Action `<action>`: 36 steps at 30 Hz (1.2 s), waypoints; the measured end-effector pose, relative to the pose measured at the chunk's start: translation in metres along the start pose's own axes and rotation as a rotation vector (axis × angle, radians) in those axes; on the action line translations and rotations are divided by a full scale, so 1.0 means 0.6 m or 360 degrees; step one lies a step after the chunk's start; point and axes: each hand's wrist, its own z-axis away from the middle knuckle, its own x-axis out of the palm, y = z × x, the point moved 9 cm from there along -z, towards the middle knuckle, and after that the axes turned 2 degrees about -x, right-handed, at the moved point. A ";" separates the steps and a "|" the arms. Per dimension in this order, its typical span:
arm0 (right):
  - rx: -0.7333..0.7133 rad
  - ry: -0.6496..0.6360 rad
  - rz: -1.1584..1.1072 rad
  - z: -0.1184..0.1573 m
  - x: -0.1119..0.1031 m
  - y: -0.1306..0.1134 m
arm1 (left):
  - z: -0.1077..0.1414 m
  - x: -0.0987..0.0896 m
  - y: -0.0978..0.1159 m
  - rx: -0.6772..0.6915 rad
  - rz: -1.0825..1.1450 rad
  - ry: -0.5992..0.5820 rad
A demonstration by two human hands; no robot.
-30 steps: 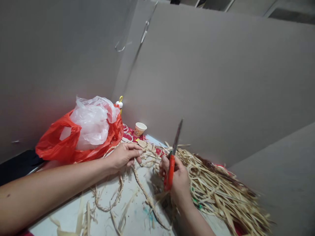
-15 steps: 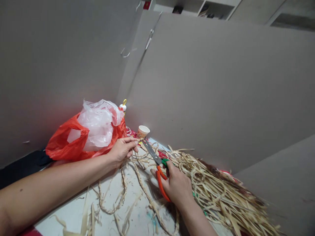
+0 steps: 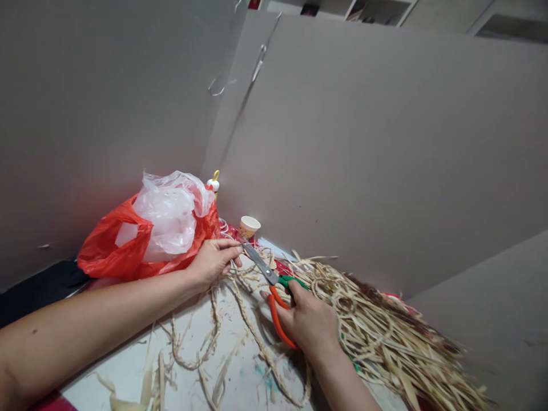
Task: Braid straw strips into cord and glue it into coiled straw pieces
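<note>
Left hand (image 3: 216,262): thumb and fingers pinched on braided cord (image 3: 245,313), grip partly hidden. Right hand (image 3: 310,319): closed around handles of scissors (image 3: 268,274), blades together, tips at left fingertips. Cord: looped over table (image 3: 197,328). Straw (image 3: 385,331): heaped beside right hand.

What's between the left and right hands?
Head view: scissors, gripped in the right hand, their blades extending toward the left hand. A braided cord lies lower in the gap.

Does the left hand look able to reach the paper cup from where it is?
Probably yes: the paper cup is just beyond the left hand, though the tips of the scissors are close and may hinder it.
</note>
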 end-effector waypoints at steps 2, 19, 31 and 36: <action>0.0001 0.0019 0.0016 0.001 -0.002 0.000 | 0.000 -0.001 0.001 0.0006 -0.0007 0.0009; 0.0504 0.0039 -0.0769 0.001 0.003 0.042 | 0.000 0.003 -0.001 -0.0050 0.0024 -0.0023; 0.1183 -0.0177 -0.2958 0.020 0.033 -0.042 | 0.043 0.065 -0.024 -0.0304 -0.0209 -0.0427; 0.1220 -0.0049 -0.3122 0.020 0.022 -0.040 | 0.060 0.085 -0.033 -0.0351 -0.0332 -0.0582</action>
